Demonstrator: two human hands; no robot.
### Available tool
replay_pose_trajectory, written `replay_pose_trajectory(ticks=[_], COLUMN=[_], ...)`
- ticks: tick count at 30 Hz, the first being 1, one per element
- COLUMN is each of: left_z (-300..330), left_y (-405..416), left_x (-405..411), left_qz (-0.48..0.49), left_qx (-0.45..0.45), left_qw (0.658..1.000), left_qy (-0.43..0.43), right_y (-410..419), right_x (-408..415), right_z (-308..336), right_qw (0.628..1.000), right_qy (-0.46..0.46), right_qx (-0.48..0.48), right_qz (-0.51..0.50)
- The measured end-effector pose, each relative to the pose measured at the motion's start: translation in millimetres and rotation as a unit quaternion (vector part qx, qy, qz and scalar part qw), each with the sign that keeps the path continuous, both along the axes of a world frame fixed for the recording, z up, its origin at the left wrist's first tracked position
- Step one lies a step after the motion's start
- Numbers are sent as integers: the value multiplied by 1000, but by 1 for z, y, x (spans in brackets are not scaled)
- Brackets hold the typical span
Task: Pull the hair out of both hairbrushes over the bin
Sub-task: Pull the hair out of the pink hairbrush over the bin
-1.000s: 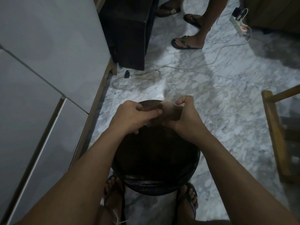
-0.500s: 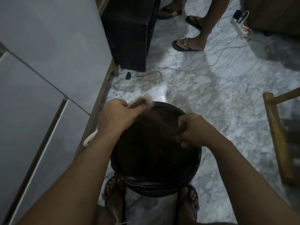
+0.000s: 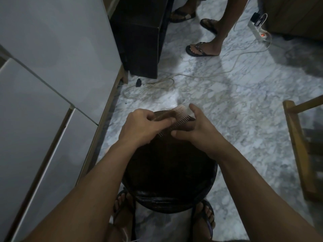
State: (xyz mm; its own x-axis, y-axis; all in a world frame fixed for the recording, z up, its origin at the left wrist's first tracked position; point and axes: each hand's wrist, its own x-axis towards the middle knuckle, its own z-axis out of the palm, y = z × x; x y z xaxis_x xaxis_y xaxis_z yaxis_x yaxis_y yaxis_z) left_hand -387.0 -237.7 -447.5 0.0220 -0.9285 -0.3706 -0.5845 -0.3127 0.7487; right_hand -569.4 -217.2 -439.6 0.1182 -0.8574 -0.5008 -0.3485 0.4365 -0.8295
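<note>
Presently: left hand (image 3: 139,126) gripping hairbrush (image 3: 176,119) above bin (image 3: 174,203); right hand (image 3: 197,126), fingers curled, pinching at its bristles.

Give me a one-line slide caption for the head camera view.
Both hands, left hand and right hand, hold a hairbrush over a dark round bin on a marble floor.

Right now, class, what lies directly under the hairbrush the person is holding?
Under the hairbrush sits the round dark bin, its far rim beneath the brush. The left hand and right hand grip the brush. The bin's inside is too dark to show contents.
</note>
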Motion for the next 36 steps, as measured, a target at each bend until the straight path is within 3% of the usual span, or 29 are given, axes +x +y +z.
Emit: replay_pose_trajectory(ticks=[8, 12, 18, 20, 23, 24, 26, 29, 36], left_z=[3, 6, 7, 8, 4, 3, 3, 5, 1], left_y=[-1, -2, -1, -1, -2, -2, -2, -2, 0], left_x=[8, 11, 9, 7, 1, -1, -5, -7, -7], left_qz=[80, 146, 133, 101, 68, 64, 49, 24, 19], left_qx=[-36, -52, -33, 0, 45, 57, 74, 84, 59], left_qw=[995, 987, 990, 995, 991, 988, 986, 985, 990], left_qy=[-47, -50, -10, 27, 106, 125, 143, 146, 130], right_y=[1, 2, 1, 1, 2, 1, -2, -1, 0], right_x=[-2, -8, -13, -11, -2, 0, 3, 5, 8], right_z=[12, 11, 6, 5, 15, 20, 24, 21, 7], right_qw=[996, 967, 934, 947, 997, 996, 988, 989, 999], right_qy=[76, 196, 282, 253, 25, -57, -130, -140, 8], right_qx=[-21, -24, -6, -1, 59, 72, 71, 32, 6], right_qz=[46, 163, 218, 197, 46, -1, -42, -44, 35])
